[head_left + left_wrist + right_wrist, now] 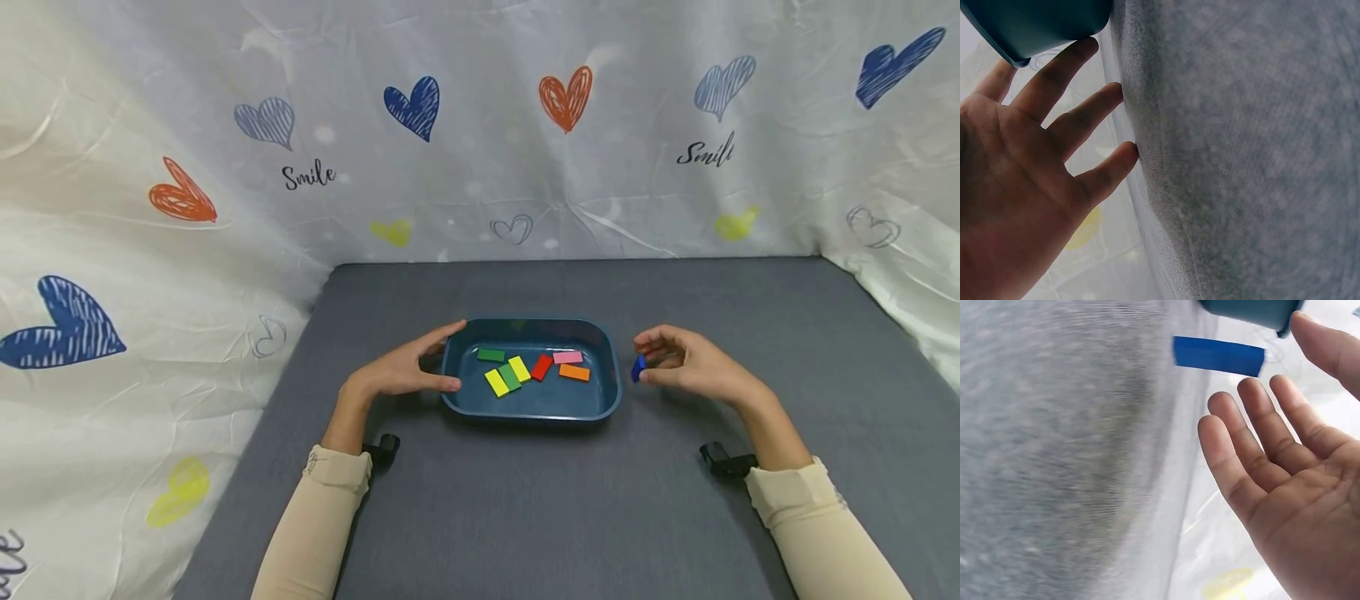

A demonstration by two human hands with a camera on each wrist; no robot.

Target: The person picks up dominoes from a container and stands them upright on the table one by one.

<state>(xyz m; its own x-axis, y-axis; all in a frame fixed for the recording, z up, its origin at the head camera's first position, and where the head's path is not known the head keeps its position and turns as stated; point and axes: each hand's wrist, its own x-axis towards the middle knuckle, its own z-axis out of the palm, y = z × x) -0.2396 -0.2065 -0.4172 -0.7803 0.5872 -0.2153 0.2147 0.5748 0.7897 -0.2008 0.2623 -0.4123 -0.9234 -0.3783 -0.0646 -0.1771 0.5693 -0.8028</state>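
Observation:
A dark teal tray (pixel 534 415) sits on the grey table, holding several flat blocks: green (pixel 491 355), yellow (pixel 519 368), red (pixel 542 367), pink (pixel 567 357) and orange (pixel 574 372). My left hand (pixel 405 365) holds its left end, thumb at the near side and index finger at the far corner; the left wrist view has the other fingers spread below the tray. Right of the tray, my right hand (pixel 686 362) is around a blue block (pixel 1219 355). That block looks upright close to the fingertips, and in the right wrist view the thumb stands apart from it.
Grey cloth covers the table (pixel 540 517). A white curtain (pixel 480 167) with printed hearts hangs behind it and along both sides. Black wrist mounts (pixel 727 461) sit under both cuffs.

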